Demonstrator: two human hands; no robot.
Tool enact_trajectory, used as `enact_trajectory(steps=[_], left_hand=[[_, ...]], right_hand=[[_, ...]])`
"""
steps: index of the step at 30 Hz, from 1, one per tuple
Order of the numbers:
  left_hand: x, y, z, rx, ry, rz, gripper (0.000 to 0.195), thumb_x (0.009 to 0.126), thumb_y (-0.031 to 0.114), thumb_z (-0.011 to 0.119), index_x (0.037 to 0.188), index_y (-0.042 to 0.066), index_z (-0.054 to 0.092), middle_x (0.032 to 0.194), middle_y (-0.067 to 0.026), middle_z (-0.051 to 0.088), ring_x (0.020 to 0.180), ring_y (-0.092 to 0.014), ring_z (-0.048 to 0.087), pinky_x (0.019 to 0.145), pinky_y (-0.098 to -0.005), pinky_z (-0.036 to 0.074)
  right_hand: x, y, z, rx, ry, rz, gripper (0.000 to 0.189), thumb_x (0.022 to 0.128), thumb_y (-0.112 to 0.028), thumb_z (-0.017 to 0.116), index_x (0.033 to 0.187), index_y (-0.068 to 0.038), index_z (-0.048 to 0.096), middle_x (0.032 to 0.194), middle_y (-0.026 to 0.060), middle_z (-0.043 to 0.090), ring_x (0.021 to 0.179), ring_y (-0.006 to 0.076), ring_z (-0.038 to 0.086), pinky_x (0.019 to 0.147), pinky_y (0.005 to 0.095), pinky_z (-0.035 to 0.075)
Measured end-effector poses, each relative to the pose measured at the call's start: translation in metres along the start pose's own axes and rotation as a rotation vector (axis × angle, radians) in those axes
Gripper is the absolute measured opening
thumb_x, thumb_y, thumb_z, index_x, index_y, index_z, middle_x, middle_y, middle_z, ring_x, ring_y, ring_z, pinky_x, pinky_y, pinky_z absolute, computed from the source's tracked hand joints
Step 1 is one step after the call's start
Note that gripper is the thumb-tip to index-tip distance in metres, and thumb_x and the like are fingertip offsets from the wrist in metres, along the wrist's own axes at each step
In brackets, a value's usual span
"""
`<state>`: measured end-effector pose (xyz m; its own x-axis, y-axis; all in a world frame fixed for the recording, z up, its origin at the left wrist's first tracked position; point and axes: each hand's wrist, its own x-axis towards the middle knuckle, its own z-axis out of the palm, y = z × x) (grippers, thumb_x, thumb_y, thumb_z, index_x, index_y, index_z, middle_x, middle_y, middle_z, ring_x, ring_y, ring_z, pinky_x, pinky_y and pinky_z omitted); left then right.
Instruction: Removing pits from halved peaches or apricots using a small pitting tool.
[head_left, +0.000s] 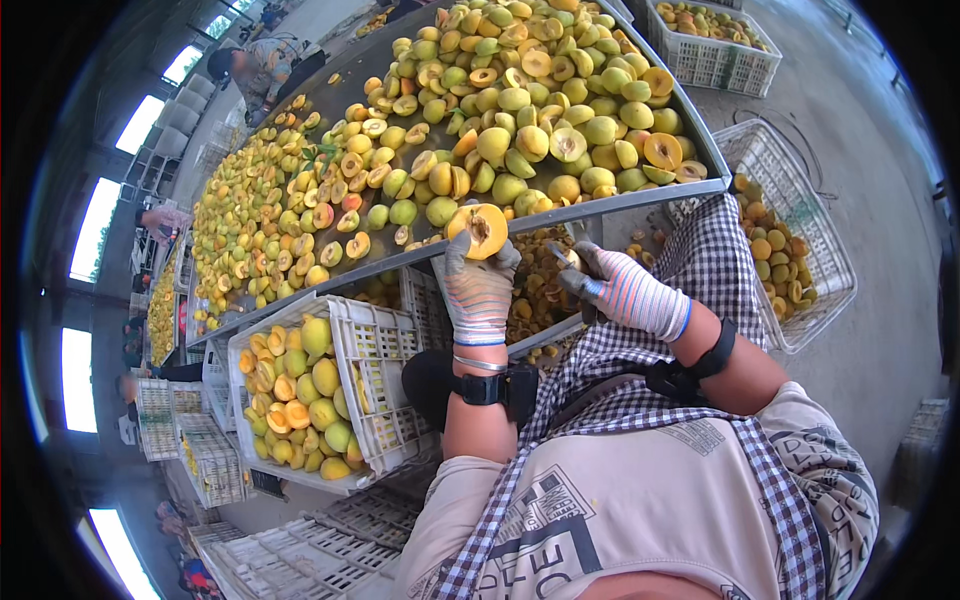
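My left hand (480, 289), in a striped knit glove with grey fingertips, holds a cut yellow peach (484, 231) over the table's front edge. The peach's cut face is turned up and shows a brownish hollow at its centre. In my right hand (619, 285), gloved the same way, is a small knife (561, 255) with its blade angled toward my left hand. The blade stands apart from the peach. Beyond both hands, a metal-rimmed table (637, 196) bears a heap of whole and halved peaches (525, 112).
Below the table edge sits a container of peach scraps (536, 292). A white plastic crate (375, 375) of peaches stands at my left, another crate (814, 277) at my right. Further crates (300, 559) lie lower left. A person (262, 71) bends at the table's far end.
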<state>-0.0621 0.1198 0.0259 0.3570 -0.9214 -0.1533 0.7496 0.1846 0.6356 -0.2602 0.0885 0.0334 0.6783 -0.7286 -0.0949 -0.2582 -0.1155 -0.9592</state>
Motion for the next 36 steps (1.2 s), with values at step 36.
enact_trajectory(steps=[36], left_hand=[[-0.04,-0.016,0.02,0.499,-0.122,-0.029,0.052,0.081,0.018,0.062,0.129,0.008,0.042,0.121,-0.0081,0.05,0.111,-0.022,0.051,0.095,-0.0346,0.045]], right_hand=[[0.046,0.008,0.025,0.435,0.214,0.109,0.04,0.084,-0.018,0.068,0.117,-0.004,0.05,0.096,0.0046,0.06,0.083,0.0105,0.056,0.07,0.0239,0.049]])
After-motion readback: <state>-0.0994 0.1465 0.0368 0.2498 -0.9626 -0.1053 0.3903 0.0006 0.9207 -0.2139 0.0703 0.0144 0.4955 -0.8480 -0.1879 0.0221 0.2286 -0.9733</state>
